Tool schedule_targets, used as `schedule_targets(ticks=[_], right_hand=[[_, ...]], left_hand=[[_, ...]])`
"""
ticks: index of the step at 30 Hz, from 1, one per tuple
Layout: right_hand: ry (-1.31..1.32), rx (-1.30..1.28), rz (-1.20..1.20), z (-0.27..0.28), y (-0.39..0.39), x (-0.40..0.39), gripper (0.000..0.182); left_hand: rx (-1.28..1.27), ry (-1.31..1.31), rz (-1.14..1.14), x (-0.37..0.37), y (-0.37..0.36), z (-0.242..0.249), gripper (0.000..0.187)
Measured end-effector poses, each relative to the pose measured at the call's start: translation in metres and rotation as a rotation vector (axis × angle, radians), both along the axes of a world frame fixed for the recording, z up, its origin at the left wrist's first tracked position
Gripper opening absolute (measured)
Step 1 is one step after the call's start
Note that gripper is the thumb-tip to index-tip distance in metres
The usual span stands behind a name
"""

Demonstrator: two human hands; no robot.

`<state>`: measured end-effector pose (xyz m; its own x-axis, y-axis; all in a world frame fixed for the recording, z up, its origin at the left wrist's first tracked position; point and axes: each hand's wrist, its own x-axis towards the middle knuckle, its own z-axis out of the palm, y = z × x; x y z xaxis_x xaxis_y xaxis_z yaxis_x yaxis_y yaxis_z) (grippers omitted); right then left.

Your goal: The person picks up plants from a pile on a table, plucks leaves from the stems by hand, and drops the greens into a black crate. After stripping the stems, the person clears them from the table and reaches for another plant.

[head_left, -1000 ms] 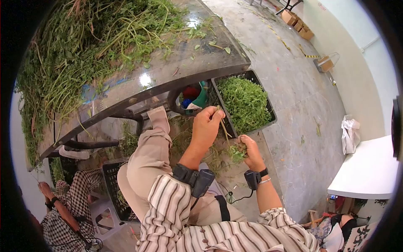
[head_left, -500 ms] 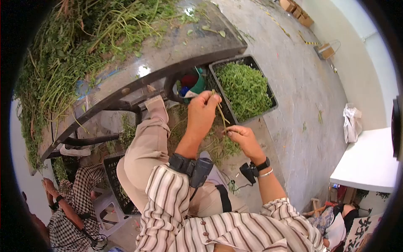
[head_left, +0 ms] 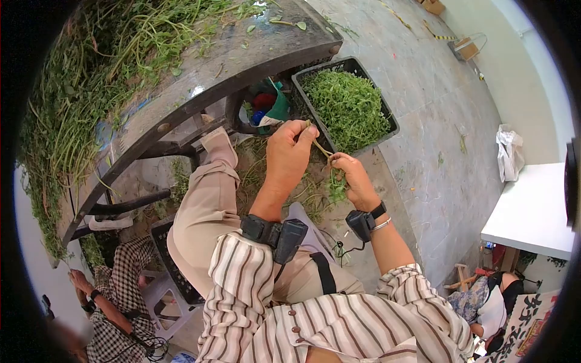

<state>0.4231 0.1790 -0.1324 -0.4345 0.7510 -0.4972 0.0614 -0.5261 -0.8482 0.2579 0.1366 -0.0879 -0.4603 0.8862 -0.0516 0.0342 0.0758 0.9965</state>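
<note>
My left hand (head_left: 287, 154) pinches the upper end of a thin green stem (head_left: 321, 147) between thumb and finger. Just to its right, my right hand (head_left: 357, 181) holds the same stem lower down, with a leafy part (head_left: 336, 186) hanging beneath its fingers. Both hands are close together, in front of a black crate (head_left: 394, 128) that holds a heap of cut greens (head_left: 348, 109). A device is strapped to each wrist.
A dark-edged table (head_left: 242, 65) bears a large pile of leafy stems (head_left: 72, 91) at upper left. Under it is a green container (head_left: 280, 107). A co-worker in checks (head_left: 115, 314) sits lower left, another person (head_left: 484, 302) lower right. A white table (head_left: 532, 212) stands at right.
My right hand has moved up and left, closer to my left hand along the stem. The view has shifted slightly, so the table and crate appear further left.
</note>
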Motion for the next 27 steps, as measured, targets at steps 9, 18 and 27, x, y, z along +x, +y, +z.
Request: schedule_targets(ticks=[9,18,27], right_hand=[[0.054,-0.078,-0.247,-0.028,0.038,0.02,0.01],[-0.301,0.542,-0.094,-0.05,0.127,0.039,0.054],[-0.144,0.121,0.078,-0.087,0.032,0.049,0.027]], left_hand=[[0.112,-0.259,0.125,-0.021,0.0,0.006,0.021],[0.106,-0.312,0.163,-0.019,0.003,0.004,0.021],[0.18,-0.363,0.215,0.0,-0.002,0.018,0.012]])
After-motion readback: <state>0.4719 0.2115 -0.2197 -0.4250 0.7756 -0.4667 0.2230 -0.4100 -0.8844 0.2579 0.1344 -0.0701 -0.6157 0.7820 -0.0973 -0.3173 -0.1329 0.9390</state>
